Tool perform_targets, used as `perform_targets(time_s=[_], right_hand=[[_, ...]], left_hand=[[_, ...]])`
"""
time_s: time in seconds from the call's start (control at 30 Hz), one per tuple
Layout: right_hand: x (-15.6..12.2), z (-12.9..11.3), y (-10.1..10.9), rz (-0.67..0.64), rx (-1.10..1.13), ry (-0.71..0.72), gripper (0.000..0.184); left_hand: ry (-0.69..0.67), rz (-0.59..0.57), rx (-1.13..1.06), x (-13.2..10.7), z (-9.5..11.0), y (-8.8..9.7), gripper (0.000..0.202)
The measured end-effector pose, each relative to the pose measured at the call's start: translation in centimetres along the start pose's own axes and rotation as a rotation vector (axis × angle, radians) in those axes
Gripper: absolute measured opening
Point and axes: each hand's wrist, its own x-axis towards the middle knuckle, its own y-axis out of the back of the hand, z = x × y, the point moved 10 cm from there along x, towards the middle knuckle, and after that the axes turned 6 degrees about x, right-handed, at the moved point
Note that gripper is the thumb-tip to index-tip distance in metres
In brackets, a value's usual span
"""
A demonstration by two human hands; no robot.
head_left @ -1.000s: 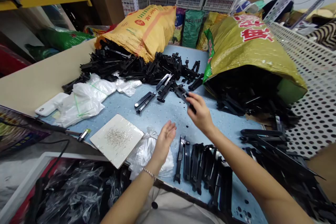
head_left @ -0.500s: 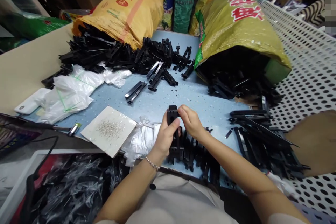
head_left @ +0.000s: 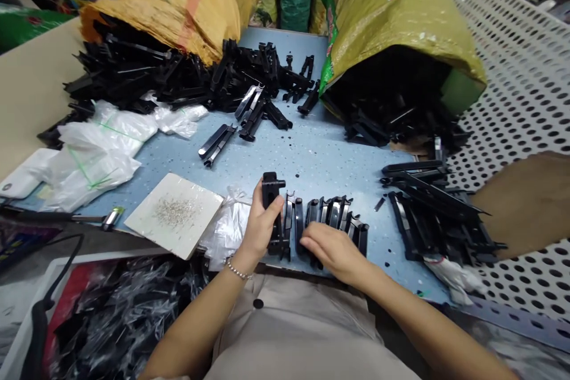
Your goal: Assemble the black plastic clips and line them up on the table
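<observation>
My left hand (head_left: 262,219) is closed around a long black plastic part (head_left: 271,190), held upright with a short peg sticking out at its top right. To the right, a row of similar black parts (head_left: 338,211) stands along the table's front edge. My right hand (head_left: 332,249) is low over this row, its fingers curled and pressed together next to a single black part (head_left: 298,222). Whatever lies between those fingertips is hidden.
A yellow-orange sack (head_left: 205,6) and an olive sack (head_left: 401,18) spill black parts at the back. A white tile (head_left: 146,214) holds tiny metal bits. Plastic bags (head_left: 95,154) lie left, a pile of black parts (head_left: 440,208) right. A crate (head_left: 57,267) stands below left.
My right hand has left the top of the held part and dropped down to the row. My left hand keeps its hold on the part. The view has tilted downward.
</observation>
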Motion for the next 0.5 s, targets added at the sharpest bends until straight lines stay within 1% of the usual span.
perform_targets(time_s=[0.03, 0.1, 0.13, 0.17, 0.2, 0.27, 0.33, 0.37, 0.43, 0.5], right_hand=[[-1.6, 2.3, 1.0, 0.027, -0.051, -0.173, 0.033], [-5.9, 6.8, 3.4, 0.124, -0.186, -0.512, 0.034], [-7.8, 8.3, 4.3, 0.164, -0.230, -0.619, 0.036], [-9.1, 9.3, 4.6, 0.186, -0.250, -0.672, 0.039], [-9.7, 10.0, 4.6, 0.198, -0.247, -0.678, 0.044], [-9.1, 11.1, 4.2, 0.229, -0.226, -0.619, 0.051], [-6.9, 12.2, 4.5, 0.289, -0.221, -0.556, 0.054], [-5.6, 12.9, 5.0, 0.321, -0.217, -0.528, 0.053], [-2.8, 14.1, 6.0, 0.334, -0.192, -0.475, 0.052], [-0.6, 14.2, 7.2, 0.296, -0.212, -0.442, 0.052]], left_hand=[[0.015, 0.006, 0.045, 0.0, -0.5, 0.7, 0.043], [0.093, -0.007, 0.084, -0.1, -2.0, 1.5, 0.044], [0.151, -0.020, 0.077, -0.3, -2.9, 1.6, 0.043], [0.210, -0.029, 0.058, -0.4, -3.9, 1.5, 0.042], [0.259, -0.030, 0.031, -0.5, -4.8, 1.2, 0.041], [0.309, -0.001, -0.037, -0.4, -6.2, 0.4, 0.039], [0.326, 0.035, -0.117, 0.3, -7.1, -0.5, 0.038], [0.336, 0.041, -0.159, 0.9, -7.3, -1.0, 0.037], [0.361, 0.022, -0.246, 2.1, -7.4, -1.8, 0.038], [0.346, -0.018, -0.334, 3.3, -6.4, -2.0, 0.040]])
